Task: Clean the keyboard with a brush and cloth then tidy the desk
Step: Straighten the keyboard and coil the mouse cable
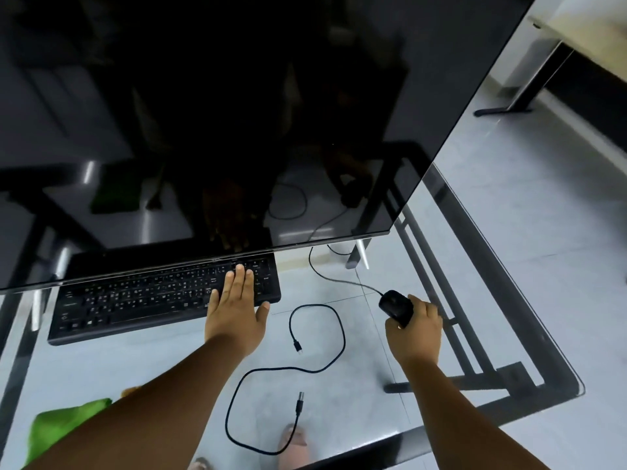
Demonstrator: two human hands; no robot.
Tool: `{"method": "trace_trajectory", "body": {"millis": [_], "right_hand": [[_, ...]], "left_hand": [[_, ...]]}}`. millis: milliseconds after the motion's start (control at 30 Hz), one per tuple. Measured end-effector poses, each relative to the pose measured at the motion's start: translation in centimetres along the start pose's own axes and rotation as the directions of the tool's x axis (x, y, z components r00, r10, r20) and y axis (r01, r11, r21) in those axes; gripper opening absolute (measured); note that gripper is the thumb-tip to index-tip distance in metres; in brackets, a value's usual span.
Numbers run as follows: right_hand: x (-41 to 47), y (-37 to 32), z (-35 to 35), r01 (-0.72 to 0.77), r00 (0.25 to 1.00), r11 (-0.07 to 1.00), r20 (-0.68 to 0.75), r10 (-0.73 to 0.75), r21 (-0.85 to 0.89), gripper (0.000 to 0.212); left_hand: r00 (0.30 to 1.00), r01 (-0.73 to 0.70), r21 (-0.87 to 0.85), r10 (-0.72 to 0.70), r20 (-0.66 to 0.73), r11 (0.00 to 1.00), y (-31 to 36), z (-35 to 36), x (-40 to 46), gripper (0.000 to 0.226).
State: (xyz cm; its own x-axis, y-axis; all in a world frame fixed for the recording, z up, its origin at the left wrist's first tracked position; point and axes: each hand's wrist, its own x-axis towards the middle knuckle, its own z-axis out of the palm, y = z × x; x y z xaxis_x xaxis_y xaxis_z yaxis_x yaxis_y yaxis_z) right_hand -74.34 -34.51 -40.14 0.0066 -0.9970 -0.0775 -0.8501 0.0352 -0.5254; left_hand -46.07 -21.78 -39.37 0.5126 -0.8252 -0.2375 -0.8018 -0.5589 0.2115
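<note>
A black keyboard [142, 300] lies on the glass desk [529, 334], its far edge hidden under the monitor. My left hand [235, 308] rests flat on the keyboard's right end with fingers straight. My right hand [415, 329] grips a black wired mouse [395, 305] to the right of the keyboard. A green cloth [64, 425] lies at the desk's near left corner, partly covered by my left forearm. No brush is in view.
A large dark monitor [237, 113] tilts over the back of the desk. A loose black cable [319, 364] with two free plugs loops between my arms. The mouse cord runs back under the monitor. Another desk's leg [509, 106] stands at far right.
</note>
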Motion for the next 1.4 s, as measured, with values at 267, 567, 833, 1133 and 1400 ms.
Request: {"method": "trace_trajectory", "body": {"millis": [267, 567, 833, 1133, 1400], "right_hand": [[1.9, -6.7, 3.3, -0.027, 1.000, 0.968, 0.014, 0.024, 0.248, 0.041], [4.4, -10.6, 7.0, -0.116, 0.993, 0.953, 0.008, 0.118, 0.280, 0.045], [5.3, -11.4, 8.4, -0.121, 0.991, 0.959, -0.026, 0.132, 0.258, 0.063], [1.3, -10.2, 6.3, 0.113, 0.992, 0.920, -0.094, -0.083, 0.375, 0.014], [-5.2, -8.1, 4.6, 0.368, 0.726, 0.863, 0.474, -0.499, 0.346, 0.022]], "left_hand": [[0.998, 0.067, -0.021, -0.067, -0.003, 0.998, -2.1, -0.8, 0.5, 0.070], [0.997, 0.076, -0.067, -0.078, -0.021, 0.995, -4.1, -0.7, 0.2, 0.071], [0.997, 0.072, -0.055, -0.073, -0.016, 0.996, -4.7, -0.2, 0.3, 0.071], [0.999, 0.000, -0.153, -0.008, -0.052, 0.988, -5.5, -0.4, -0.6, 0.066], [0.994, -0.096, -0.265, 0.077, -0.079, 0.959, -7.9, 0.6, -4.6, 0.058]]}}
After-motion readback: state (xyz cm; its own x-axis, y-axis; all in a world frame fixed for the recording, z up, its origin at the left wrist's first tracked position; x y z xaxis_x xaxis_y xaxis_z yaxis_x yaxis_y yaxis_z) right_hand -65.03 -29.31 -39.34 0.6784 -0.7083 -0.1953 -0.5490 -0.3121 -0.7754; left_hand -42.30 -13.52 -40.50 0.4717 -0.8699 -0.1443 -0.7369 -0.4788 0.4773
